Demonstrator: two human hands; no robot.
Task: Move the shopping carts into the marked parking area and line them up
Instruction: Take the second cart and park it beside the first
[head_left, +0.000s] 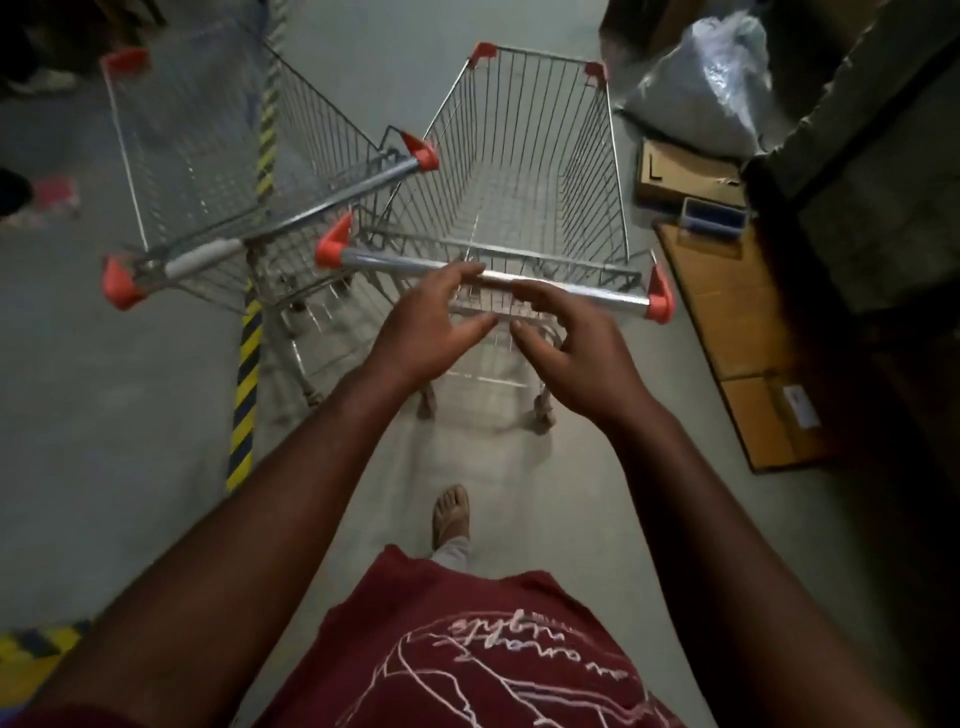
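Note:
Two empty wire shopping carts with orange corner caps stand on the grey floor. The right cart (524, 156) points straight away from me, its chrome handle bar (587, 294) just in front of my hands. My left hand (431, 322) and my right hand (566, 353) sit side by side at the middle of that bar. Their fingers are stretched out to the bar and the thumbs hang apart below it, with neither hand curled round it. The left cart (197, 145) stands askew, and its handle end (421, 156) meets the right cart's side. A yellow-black floor stripe (249, 364) runs under the left cart.
Flat cardboard sheets (753, 338) lie on the floor at the right, close to the cart. Behind them are a box (675, 171) and a full plastic bag (711, 88). Dark stacked goods (883, 182) wall the right side. My foot (452, 514) is behind the cart. Another striped marking (36, 644) shows at bottom left.

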